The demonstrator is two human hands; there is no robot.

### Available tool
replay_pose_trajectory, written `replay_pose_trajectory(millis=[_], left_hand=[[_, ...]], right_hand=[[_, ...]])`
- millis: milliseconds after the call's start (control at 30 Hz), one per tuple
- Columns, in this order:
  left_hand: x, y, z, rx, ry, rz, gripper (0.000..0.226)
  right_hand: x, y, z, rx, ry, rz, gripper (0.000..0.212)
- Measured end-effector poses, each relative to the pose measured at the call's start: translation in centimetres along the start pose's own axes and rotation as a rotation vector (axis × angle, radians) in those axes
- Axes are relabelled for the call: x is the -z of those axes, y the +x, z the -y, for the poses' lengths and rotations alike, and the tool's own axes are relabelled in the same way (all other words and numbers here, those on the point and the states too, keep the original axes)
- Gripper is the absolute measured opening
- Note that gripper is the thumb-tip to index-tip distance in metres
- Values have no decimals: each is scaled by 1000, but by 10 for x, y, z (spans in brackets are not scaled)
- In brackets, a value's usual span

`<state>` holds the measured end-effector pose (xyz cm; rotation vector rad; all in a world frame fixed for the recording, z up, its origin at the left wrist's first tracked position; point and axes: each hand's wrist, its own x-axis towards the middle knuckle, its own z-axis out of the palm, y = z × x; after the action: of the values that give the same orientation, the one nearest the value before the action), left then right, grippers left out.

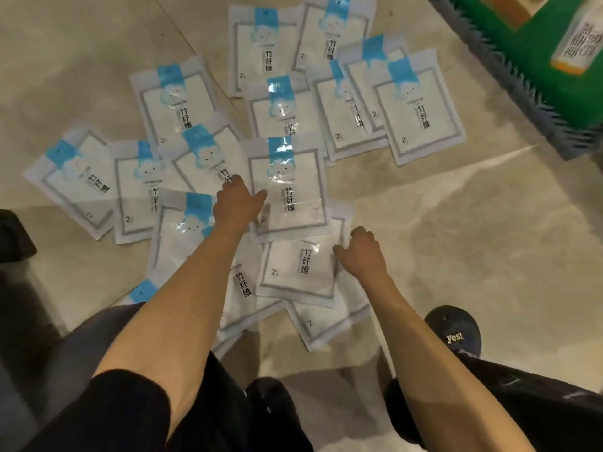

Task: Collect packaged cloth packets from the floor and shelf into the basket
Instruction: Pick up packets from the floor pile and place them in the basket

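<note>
Forearms (182, 305) down; left hand (239, 203) splayed on likely light, slick, floppy packets (287, 190), right hand (362, 252) curled at the edge of the packet under it (293, 269), grip unclear; best pinch edges.

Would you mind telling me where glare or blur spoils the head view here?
Head view: light glares off the glossy white-and-blue plastic cloth packets near the left hand; the green box at top right is blurred; dim, warm lighting, with the person's shadow on the beige floor.

Floor (456, 223): beige, mottled, with seam lines. Slipper (453, 331): dark, lettered "yes!", lower right. Black object (13, 236): left edge, cut off.
</note>
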<state>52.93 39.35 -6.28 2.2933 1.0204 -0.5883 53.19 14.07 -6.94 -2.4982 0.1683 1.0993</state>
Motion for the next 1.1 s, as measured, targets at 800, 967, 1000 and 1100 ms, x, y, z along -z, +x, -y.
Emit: replay_pose_trajectory(millis=[800, 967, 1000, 1100], left_hand=[[-35, 32, 5, 231, -723, -171, 46], [-17, 21, 7, 204, -869, -179, 45], [-12, 16, 6, 211, -898, -171, 46], [10, -4, 8, 216, -978, -151, 46]], right_hand=[[-53, 16, -10, -125, 459, -202, 56], [-47, 18, -17, -189, 751, -52, 26], [-43, 15, -18, -199, 814, -28, 16], [-22, -6, -20, -214, 906, -7, 10]])
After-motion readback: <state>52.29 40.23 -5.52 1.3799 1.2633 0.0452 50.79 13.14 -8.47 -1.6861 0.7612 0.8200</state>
